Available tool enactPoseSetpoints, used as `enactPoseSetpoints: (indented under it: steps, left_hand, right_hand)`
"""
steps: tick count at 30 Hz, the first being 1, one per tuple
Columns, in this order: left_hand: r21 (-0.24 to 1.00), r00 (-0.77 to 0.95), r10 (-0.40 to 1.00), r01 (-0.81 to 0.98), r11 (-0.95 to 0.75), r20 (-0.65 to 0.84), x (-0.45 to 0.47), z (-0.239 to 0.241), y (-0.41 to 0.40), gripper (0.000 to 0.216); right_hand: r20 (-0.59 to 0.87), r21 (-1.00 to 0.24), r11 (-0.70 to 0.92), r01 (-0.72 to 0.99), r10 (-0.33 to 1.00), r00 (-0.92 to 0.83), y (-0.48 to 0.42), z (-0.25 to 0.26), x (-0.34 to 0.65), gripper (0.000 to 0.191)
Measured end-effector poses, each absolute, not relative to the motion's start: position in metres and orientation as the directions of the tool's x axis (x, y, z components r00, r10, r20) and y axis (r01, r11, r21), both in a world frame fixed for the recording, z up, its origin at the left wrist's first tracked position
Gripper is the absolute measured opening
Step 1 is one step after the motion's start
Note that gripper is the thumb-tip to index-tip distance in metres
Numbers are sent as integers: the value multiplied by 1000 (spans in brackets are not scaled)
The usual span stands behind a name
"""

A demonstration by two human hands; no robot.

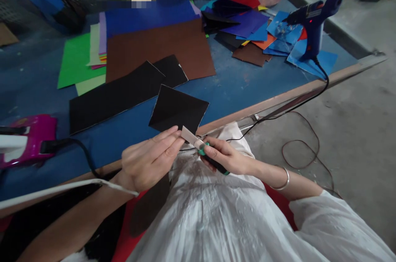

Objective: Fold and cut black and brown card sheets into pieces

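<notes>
My right hand point(225, 155) is wrapped round the black and green handle of a utility knife point(220, 165), just over my lap at the table's front edge. Its broad, pale blade point(190, 136) points up and left. My left hand point(151, 156) is closed, with thumb and fingers drawn together at the blade's tip. What lies between those fingertips is hidden. Right behind them, a black square of card or foam sheet point(179, 108) rests at the table edge, its near corner partly covered by my fingers.
A long black strip point(114, 99) lies over brown sheets point(161, 49) and a coloured stack. Scraps point(250, 22) are heaped at the back right. A blue glue gun point(315, 27) with a lit red light stands by the right edge, its cord hanging down. A magenta device point(40, 140) sits left.
</notes>
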State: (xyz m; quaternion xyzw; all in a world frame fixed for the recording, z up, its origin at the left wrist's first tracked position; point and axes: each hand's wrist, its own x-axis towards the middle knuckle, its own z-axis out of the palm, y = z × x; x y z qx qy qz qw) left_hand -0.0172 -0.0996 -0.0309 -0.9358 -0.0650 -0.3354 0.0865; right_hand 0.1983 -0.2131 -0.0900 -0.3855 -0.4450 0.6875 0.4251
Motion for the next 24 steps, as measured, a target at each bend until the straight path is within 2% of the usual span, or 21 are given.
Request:
enactPoseSetpoints:
  steps: [3,9,17,24]
  left_hand:
    - [-91,776,80,175,-980,626,-20,-32,-99,30]
    - [-131,787,43,156,-979,616,-17,-24,-98,28]
    - [-137,753,68,207,-969,654,-12,-20,-102,22]
    - [-216,765,34,224,-950,644,-13,-21,-106,19]
  right_hand:
    - [-162,-940,-247,-235,930,-330,-215,-93,198,54]
    - [-164,-920,-267,-288,928,-335,-213,-89,194,55]
    - [-141,-941,-234,-245,928,-344,-215,-81,195,52]
    - [-196,-779,-428,-458,860,-471,-215,-77,184,48]
